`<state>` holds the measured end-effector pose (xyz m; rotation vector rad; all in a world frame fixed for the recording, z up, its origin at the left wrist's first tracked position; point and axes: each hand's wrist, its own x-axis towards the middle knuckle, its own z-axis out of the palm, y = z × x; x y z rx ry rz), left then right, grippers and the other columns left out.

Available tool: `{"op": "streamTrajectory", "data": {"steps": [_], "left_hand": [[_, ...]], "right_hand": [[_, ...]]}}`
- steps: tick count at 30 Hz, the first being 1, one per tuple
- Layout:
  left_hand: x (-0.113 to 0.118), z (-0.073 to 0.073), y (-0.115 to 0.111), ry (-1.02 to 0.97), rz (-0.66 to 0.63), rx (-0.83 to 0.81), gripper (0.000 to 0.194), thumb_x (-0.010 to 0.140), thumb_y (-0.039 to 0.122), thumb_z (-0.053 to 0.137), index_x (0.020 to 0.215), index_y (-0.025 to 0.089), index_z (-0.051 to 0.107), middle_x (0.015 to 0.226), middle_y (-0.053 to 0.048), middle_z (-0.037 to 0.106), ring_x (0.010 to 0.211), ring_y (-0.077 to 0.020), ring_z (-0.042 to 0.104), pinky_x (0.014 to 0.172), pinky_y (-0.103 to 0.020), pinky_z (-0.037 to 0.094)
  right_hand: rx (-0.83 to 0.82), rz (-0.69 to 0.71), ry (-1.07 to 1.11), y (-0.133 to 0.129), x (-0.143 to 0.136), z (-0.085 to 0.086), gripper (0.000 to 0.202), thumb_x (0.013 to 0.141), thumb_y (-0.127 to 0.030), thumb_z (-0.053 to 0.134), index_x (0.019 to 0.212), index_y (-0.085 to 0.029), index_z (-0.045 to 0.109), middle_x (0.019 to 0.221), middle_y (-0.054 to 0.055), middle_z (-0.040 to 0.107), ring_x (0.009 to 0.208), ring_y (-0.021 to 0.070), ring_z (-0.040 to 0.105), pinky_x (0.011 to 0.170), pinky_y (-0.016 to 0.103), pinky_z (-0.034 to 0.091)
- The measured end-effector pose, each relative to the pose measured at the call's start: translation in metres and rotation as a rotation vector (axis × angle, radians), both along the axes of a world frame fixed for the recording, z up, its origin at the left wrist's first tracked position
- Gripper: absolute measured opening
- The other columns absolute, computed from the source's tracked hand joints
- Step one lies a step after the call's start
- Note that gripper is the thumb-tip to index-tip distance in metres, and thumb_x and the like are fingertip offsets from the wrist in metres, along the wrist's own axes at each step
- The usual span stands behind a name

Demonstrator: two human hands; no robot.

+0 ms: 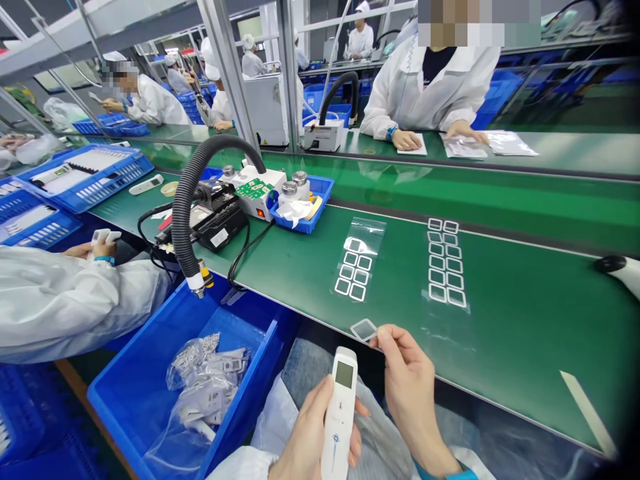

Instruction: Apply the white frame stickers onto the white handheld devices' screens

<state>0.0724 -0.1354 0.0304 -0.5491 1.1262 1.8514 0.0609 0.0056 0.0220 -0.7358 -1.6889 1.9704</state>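
Green-topped bench (pixel 525 347) in foreground; metal post (pixel 230 67) behind it; second green bench (pixel 590 159) beyond; metal beam (pixel 100 35) upper left.

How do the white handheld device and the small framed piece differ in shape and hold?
The white device is long and thick; the framed piece is short and thin. The device rests in the left hand, screen showing; the framed piece is pinched at one end by the right hand. Both are hand-held.
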Motion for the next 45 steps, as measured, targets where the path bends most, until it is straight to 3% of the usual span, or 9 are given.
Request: {"op": "streamTrajectory", "data": {"steps": [8,12,17,19,25,28,32,40,45], "left_hand": [[-0.01,0.014,0.037,0.185,-0.295,0.096,0.073,0.062,0.087,0.046,0.076,0.016,0.058,0.04,-0.001,0.052,0.03,-0.0119,0.041,0.033,-0.023,0.028],[-0.04,0.025,0.045,0.495,-0.413,0.053,0.063,0.077,0.079,0.04,0.084,0.019,0.058,0.063,-0.005,0.064,0.049,-0.017,0.056,0.048,-0.028,0.044],[-0.146,0.062,0.026,1.499,-0.347,-0.632,0.03,0.094,0.041,0.045,0.085,0.02,0.065,0.088,-0.006,0.068,0.084,-0.0194,0.062,0.076,-0.027,0.048],[-0.2,0.078,0.024,1.699,-0.287,-0.962,0.025,0.095,0.032,0.044,0.089,0.019,0.065,0.093,-0.007,0.066,0.089,-0.0199,0.061,0.08,-0.028,0.048],[-0.306,0.092,0.054,1.761,-0.43,-1.241,0.039,0.084,0.011,0.052,0.121,0.02,0.058,0.128,-0.014,0.055,0.105,-0.0297,0.06,0.087,-0.039,0.046],[-0.319,0.082,0.065,1.733,-0.526,-1.322,0.046,0.079,0.005,0.054,0.123,0.017,0.057,0.114,-0.015,0.063,0.097,-0.0305,0.064,0.083,-0.039,0.048],[-0.324,0.076,0.053,1.736,-0.512,-1.379,0.022,0.085,0.012,0.051,0.099,0.014,0.068,0.099,-0.014,0.065,0.09,-0.0272,0.064,0.081,-0.036,0.048],[-0.359,0.121,0.015,1.813,-0.215,-1.427,0.029,0.091,0.027,0.043,0.1,0.013,0.067,0.1,-0.012,0.061,0.088,-0.0231,0.059,0.086,-0.035,0.045],[-0.381,0.124,0.024,1.806,-0.272,-1.362,0.018,0.083,0.017,0.053,0.087,0.015,0.07,0.097,-0.012,0.063,0.095,-0.0254,0.059,0.089,-0.035,0.043]], "right_hand": [[-0.346,0.114,0.057,0.007,-0.021,0.022,0.027,0.083,-0.045,0.067,0.076,-0.022,0.054,0.048,-0.001,0.059,0.047,0.0155,0.054,0.05,0.025,0.043],[-0.411,0.096,0.118,0.03,-0.034,0.028,0.03,0.08,-0.044,0.069,0.072,-0.023,0.051,0.046,-0.001,0.058,0.039,0.0126,0.047,0.037,0.021,0.033],[-0.398,0.055,0.179,0.045,-0.046,0.017,0.032,0.08,-0.046,0.069,0.07,-0.023,0.049,0.043,-0.001,0.057,0.036,0.0122,0.044,0.035,0.021,0.031],[-0.402,0.038,0.177,0.045,-0.047,0.01,0.032,0.08,-0.046,0.069,0.071,-0.022,0.05,0.042,-0.001,0.057,0.036,0.0119,0.044,0.035,0.02,0.031],[-0.395,0.027,0.184,0.042,-0.047,0.003,0.031,0.078,-0.047,0.071,0.078,-0.021,0.053,0.042,-0.001,0.059,0.035,0.0109,0.044,0.035,0.019,0.031],[-0.367,0.032,0.184,0.043,-0.046,0.004,0.03,0.079,-0.047,0.069,0.079,-0.021,0.052,0.043,-0.001,0.06,0.034,0.0106,0.042,0.035,0.02,0.03],[-0.343,0.038,0.189,0.043,-0.046,0.003,0.029,0.08,-0.046,0.068,0.08,-0.021,0.053,0.043,-0.001,0.06,0.034,0.0104,0.042,0.035,0.02,0.03],[-0.306,0.042,0.181,0.043,-0.048,-0.004,0.028,0.082,-0.046,0.067,0.082,-0.021,0.056,0.043,-0.001,0.06,0.038,0.0105,0.046,0.04,0.019,0.033],[-0.307,0.042,0.169,0.043,-0.046,-0.005,0.028,0.082,-0.046,0.067,0.083,-0.02,0.056,0.043,-0.001,0.061,0.037,0.0105,0.046,0.038,0.019,0.033]]}}
